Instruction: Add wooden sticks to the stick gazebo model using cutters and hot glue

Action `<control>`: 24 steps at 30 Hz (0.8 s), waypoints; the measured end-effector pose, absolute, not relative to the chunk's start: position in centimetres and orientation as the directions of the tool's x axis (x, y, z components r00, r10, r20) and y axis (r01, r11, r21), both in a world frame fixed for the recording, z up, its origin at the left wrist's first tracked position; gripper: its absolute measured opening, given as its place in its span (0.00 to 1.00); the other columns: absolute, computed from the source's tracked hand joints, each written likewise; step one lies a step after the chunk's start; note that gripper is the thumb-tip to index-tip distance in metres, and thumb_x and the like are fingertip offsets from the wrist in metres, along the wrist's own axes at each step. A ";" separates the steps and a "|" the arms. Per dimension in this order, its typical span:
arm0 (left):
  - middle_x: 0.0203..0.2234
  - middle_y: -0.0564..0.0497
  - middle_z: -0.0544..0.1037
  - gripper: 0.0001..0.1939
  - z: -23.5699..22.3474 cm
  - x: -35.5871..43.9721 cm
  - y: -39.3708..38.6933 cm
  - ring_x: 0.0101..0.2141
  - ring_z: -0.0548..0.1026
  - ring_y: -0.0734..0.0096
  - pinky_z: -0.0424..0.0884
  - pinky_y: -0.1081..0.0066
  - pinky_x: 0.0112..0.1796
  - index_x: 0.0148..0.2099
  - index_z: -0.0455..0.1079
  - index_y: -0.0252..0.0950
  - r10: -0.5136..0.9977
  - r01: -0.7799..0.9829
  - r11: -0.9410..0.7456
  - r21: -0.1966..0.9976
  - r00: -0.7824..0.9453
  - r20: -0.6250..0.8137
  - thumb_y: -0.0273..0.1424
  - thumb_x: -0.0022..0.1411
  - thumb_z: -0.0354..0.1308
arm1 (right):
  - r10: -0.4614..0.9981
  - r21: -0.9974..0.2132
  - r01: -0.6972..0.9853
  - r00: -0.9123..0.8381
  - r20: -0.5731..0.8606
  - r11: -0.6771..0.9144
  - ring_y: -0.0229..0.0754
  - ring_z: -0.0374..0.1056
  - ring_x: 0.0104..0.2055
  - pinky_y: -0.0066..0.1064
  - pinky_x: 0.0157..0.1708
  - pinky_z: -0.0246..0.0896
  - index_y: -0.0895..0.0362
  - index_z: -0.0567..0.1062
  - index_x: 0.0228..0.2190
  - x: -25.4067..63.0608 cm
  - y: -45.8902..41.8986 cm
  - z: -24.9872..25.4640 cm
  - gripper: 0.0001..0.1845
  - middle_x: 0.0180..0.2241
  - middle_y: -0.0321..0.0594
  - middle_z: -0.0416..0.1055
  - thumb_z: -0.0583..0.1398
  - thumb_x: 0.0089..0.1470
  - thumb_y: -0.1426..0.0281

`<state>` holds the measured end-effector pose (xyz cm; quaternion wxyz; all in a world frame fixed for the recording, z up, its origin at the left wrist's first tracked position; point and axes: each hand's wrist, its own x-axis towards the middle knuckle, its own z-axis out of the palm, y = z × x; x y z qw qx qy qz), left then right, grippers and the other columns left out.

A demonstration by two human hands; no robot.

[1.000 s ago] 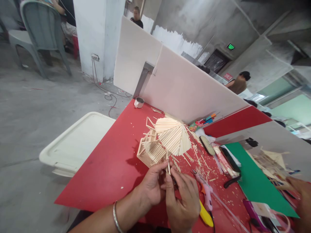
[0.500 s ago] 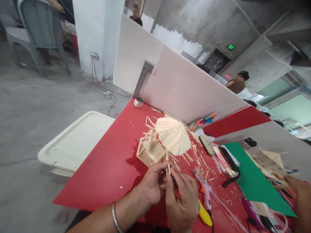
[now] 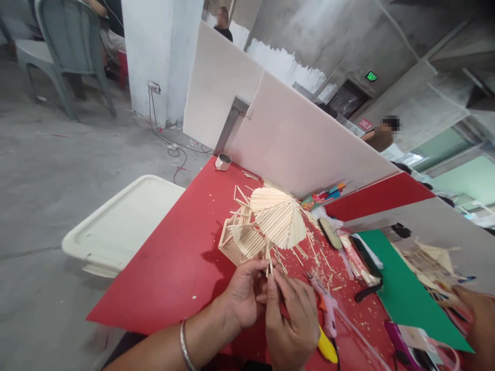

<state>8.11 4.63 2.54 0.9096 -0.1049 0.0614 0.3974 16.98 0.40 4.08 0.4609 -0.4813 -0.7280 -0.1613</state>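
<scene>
Both hands meet at the near side of a small model house [image 3: 247, 242] built of thin wooden sticks, with a fan-shaped roof [image 3: 280, 216] tilted over its base. My left hand [image 3: 245, 293] is closed, thumb and fingers pinching a short wooden stick [image 3: 269, 267]. The fingertips of my right hand [image 3: 292, 314] are closed on the same stick from the right. Whether its upper end touches the model is hard to tell. To the right of my right hand lie a pink glue gun [image 3: 328, 309] and a yellow-handled tool [image 3: 327, 346].
Loose sticks and chips litter the red tabletop [image 3: 162, 257] behind and right of the model. A tape roll [image 3: 223, 162] stands at the far corner by the white partition [image 3: 301, 139]. At right are a green board [image 3: 413, 288], a phone [image 3: 365, 253] and another person's hand [image 3: 474, 309].
The view has shifted slightly. Both hands stay together at the model's near side, with the stick still pinched between them.
</scene>
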 end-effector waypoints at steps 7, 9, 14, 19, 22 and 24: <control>0.20 0.51 0.75 0.08 2.5 8.1 4.6 0.14 0.63 0.84 0.44 0.82 0.12 0.29 0.72 0.27 0.731 -0.756 0.638 -0.146 0.654 -0.196 0.23 0.42 0.62 | 0.543 -0.186 0.852 -0.131 0.830 0.490 0.41 0.70 0.36 0.37 0.40 0.63 0.59 0.76 0.38 16.8 0.4 4.2 0.09 0.33 0.43 0.76 0.61 0.53 0.76; 0.19 0.51 0.74 0.06 2.6 8.1 4.6 0.13 0.63 0.84 0.44 0.82 0.12 0.29 0.72 0.27 0.727 -0.754 0.640 -0.148 0.657 -0.201 0.23 0.43 0.62 | 0.539 -0.183 0.853 -0.131 0.832 0.489 0.41 0.70 0.36 0.37 0.39 0.63 0.59 0.76 0.38 16.7 0.4 4.3 0.09 0.33 0.43 0.76 0.61 0.53 0.76; 0.18 0.51 0.74 0.05 2.8 8.2 4.5 0.13 0.62 0.85 0.44 0.83 0.12 0.27 0.72 0.28 0.719 -0.758 0.631 -0.167 0.652 -0.242 0.26 0.48 0.63 | 0.534 -0.176 0.853 -0.135 0.835 0.491 0.42 0.70 0.36 0.37 0.38 0.63 0.58 0.76 0.39 16.7 0.5 4.1 0.10 0.33 0.43 0.76 0.61 0.53 0.76; 0.18 0.52 0.74 0.04 3.0 8.2 4.5 0.13 0.62 0.85 0.45 0.84 0.11 0.27 0.71 0.28 0.715 -0.754 0.635 -0.168 0.656 -0.244 0.25 0.49 0.63 | 0.524 -0.161 0.852 -0.148 0.839 0.499 0.41 0.69 0.36 0.36 0.38 0.64 0.59 0.75 0.38 16.6 0.5 4.3 0.09 0.33 0.43 0.76 0.61 0.53 0.77; 0.18 0.52 0.73 0.04 3.0 8.2 4.5 0.13 0.62 0.85 0.45 0.84 0.11 0.27 0.71 0.28 0.720 -0.758 0.632 -0.159 0.651 -0.239 0.24 0.49 0.63 | 0.519 -0.160 0.850 -0.148 0.842 0.502 0.40 0.69 0.36 0.35 0.37 0.64 0.59 0.75 0.38 16.5 0.5 4.3 0.09 0.33 0.43 0.76 0.61 0.53 0.77; 0.18 0.52 0.73 0.05 3.0 8.2 4.6 0.13 0.62 0.85 0.45 0.84 0.11 0.27 0.70 0.28 0.723 -0.762 0.629 -0.153 0.646 -0.246 0.24 0.48 0.64 | 0.528 -0.168 0.852 -0.142 0.837 0.495 0.41 0.69 0.36 0.36 0.38 0.64 0.58 0.75 0.39 16.5 0.5 4.3 0.10 0.34 0.43 0.76 0.61 0.53 0.77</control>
